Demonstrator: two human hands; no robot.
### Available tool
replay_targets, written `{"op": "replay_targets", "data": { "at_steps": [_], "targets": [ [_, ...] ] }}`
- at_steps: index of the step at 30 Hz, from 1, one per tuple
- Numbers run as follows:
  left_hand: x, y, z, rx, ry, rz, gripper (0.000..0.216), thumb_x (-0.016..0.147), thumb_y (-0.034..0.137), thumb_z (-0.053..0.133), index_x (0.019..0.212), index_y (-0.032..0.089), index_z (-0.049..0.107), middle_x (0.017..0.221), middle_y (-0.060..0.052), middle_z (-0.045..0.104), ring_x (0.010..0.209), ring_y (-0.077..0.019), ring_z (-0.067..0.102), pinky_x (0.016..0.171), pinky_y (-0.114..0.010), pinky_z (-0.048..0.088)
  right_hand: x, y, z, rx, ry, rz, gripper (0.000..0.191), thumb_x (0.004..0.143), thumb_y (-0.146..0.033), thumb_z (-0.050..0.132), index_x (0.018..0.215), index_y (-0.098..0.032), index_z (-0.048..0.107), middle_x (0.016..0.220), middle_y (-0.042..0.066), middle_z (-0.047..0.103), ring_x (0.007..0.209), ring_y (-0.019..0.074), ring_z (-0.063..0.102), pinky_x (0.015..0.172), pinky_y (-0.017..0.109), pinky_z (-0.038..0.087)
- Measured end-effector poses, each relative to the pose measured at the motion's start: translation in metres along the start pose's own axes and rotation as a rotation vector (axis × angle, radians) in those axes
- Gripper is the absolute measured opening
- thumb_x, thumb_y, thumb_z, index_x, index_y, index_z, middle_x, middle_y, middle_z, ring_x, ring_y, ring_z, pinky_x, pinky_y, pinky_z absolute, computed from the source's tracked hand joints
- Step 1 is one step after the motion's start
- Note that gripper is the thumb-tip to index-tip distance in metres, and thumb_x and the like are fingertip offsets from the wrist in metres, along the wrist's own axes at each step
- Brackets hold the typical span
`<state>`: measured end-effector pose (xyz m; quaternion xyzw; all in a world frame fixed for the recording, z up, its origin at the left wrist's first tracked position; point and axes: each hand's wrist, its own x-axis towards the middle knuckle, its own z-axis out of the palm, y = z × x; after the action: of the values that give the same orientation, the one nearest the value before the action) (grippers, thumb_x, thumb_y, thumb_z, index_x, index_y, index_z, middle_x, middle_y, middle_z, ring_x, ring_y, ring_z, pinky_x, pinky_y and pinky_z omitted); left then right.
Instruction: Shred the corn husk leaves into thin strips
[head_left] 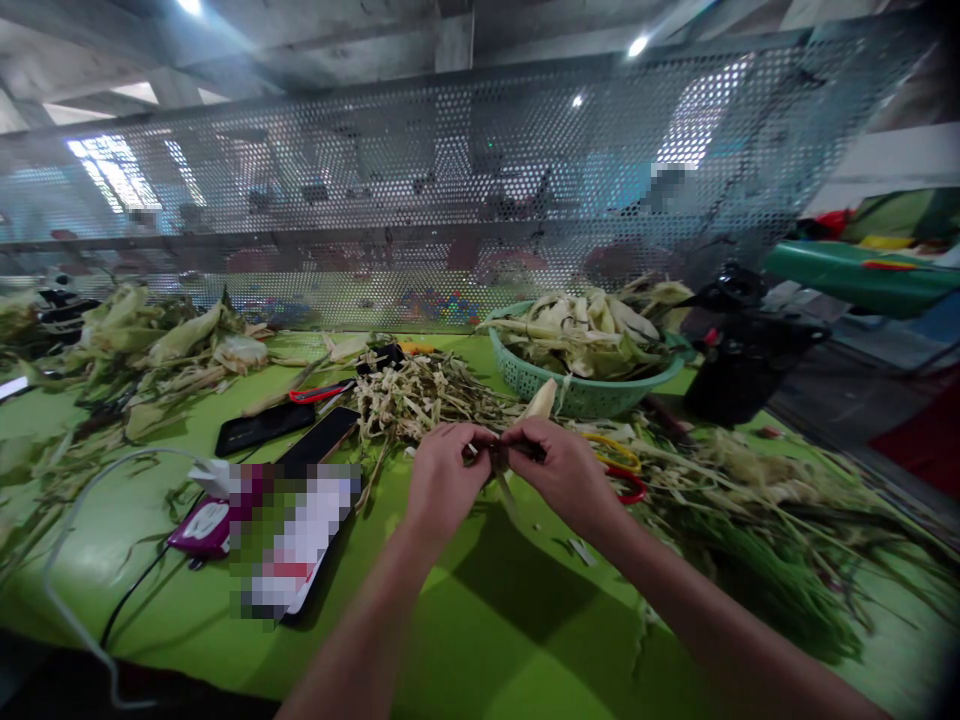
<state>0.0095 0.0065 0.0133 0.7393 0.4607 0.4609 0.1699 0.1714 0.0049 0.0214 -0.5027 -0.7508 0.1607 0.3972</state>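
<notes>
Over the green table, my left hand [450,468] and my right hand [559,470] meet, both in a pinch with thumbs and fingertips close together. Between them is a corn husk strip [508,495], its lower end hanging below the fingers. A pale, pointed piece of husk [541,400] rises behind my right hand; whether it belongs to the same strip I cannot tell. Just beyond my left hand lies a heap of short, twisted husk pieces [409,395]. Scissors with yellow and red handles [630,485] lie to the right of my right hand, partly covered by husks.
A green basket [577,395] full of husks stands behind my hands. Loose husks and green fibres [765,570] spread at right, beside a black bag [739,365]. At left are husks [172,330], phones [319,440], a purple tissue pack [206,525] and a white cable [56,560]. A perforated metal screen [360,190] borders the table.
</notes>
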Motion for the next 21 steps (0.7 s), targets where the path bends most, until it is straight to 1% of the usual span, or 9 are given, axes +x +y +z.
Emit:
{"op": "replay_targets", "data": {
  "at_steps": [6, 12, 14, 18, 21],
  "targets": [
    [0.002, -0.003, 0.0, 0.005, -0.029, -0.017, 0.015, 0.077, 0.009, 0.056, 0.084, 0.019, 0.066, 0.086, -0.003, 0.069, 0.084, -0.0178, 0.059, 0.08, -0.031, 0.044, 0.0, -0.002, -0.003, -0.076, -0.01, -0.125, 0.009, 0.08, -0.014, 0.058, 0.081, -0.018, 0.065, 0.08, 0.003, 0.065, 0.075, 0.0167, 0.059, 0.069, 0.027, 0.042],
    [0.002, -0.01, 0.001, -0.021, -0.066, -0.018, 0.012, 0.081, 0.012, 0.052, 0.085, 0.018, 0.063, 0.089, -0.005, 0.066, 0.088, -0.018, 0.057, 0.081, -0.03, 0.041, 0.001, -0.001, -0.004, -0.126, -0.001, -0.149, 0.009, 0.083, -0.018, 0.057, 0.085, -0.02, 0.066, 0.086, 0.005, 0.066, 0.079, 0.0191, 0.06, 0.072, 0.029, 0.044],
    [0.003, -0.012, 0.002, -0.099, -0.087, -0.074, 0.011, 0.082, 0.013, 0.052, 0.084, 0.017, 0.062, 0.088, -0.005, 0.064, 0.087, -0.0175, 0.056, 0.079, -0.029, 0.041, 0.001, -0.001, -0.005, -0.117, 0.001, -0.148, 0.009, 0.084, -0.019, 0.057, 0.085, -0.02, 0.066, 0.086, 0.005, 0.066, 0.079, 0.0189, 0.06, 0.072, 0.029, 0.044],
    [0.005, -0.012, 0.002, -0.414, -0.194, -0.272, 0.01, 0.081, 0.02, 0.053, 0.083, 0.015, 0.062, 0.08, -0.004, 0.062, 0.074, -0.0139, 0.053, 0.068, -0.025, 0.04, 0.002, 0.0, -0.005, -0.044, -0.012, -0.145, 0.006, 0.084, -0.02, 0.059, 0.084, -0.02, 0.065, 0.084, 0.003, 0.066, 0.079, 0.0176, 0.06, 0.072, 0.028, 0.044],
    [0.006, -0.008, 0.0, -0.57, -0.228, -0.367, 0.012, 0.078, 0.023, 0.056, 0.081, 0.013, 0.062, 0.076, -0.003, 0.06, 0.071, -0.0129, 0.051, 0.069, -0.025, 0.039, 0.003, 0.001, -0.005, 0.021, -0.017, -0.126, 0.005, 0.084, -0.02, 0.059, 0.083, -0.02, 0.064, 0.083, 0.003, 0.065, 0.078, 0.0169, 0.059, 0.071, 0.027, 0.044]
  ]
}}
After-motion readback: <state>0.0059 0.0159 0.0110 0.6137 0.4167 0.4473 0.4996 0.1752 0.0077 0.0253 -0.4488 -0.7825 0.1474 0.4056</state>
